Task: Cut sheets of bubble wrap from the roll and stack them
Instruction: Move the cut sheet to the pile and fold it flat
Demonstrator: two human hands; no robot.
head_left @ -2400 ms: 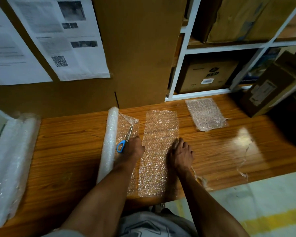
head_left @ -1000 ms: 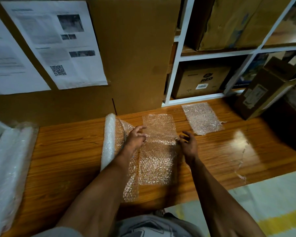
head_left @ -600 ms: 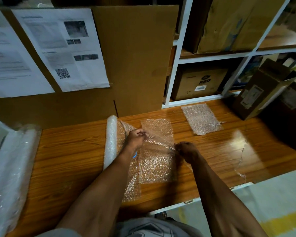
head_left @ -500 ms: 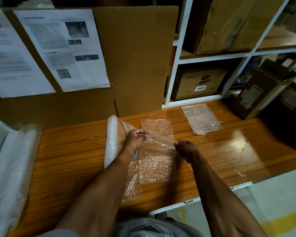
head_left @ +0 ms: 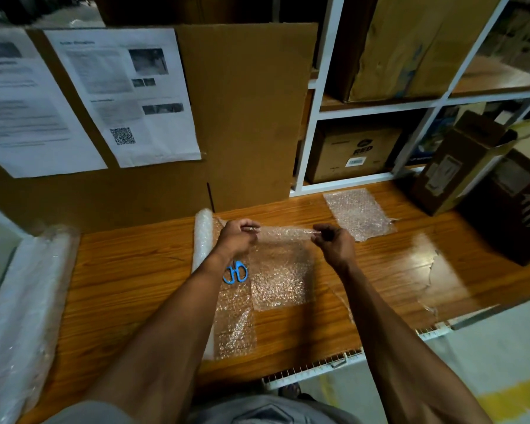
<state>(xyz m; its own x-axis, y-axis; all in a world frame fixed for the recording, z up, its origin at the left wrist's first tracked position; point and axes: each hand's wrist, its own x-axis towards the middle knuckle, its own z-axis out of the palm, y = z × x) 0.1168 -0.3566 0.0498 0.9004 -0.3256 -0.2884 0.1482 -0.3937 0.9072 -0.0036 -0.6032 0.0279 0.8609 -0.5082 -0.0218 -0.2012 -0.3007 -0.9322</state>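
**Cut sheet lifted off the table by both hands**

The wooden table (head_left: 120, 270) carries a large roll in plastic (head_left: 22, 301) at its left edge and the bubble wrap roll (head_left: 203, 237) at centre. The cut sheet (head_left: 280, 270), flat on the wood 2.4 s ago, now hangs from its raised far edge, its lower part trailing on the table. The stacked sheet (head_left: 357, 214) lies unmoved by the shelf. The left hand (head_left: 237, 238) and right hand (head_left: 334, 243) each pinch a top corner of it. The blue scissors (head_left: 235, 273), earlier beneath the left hand, now lie released on the unrolled wrap.
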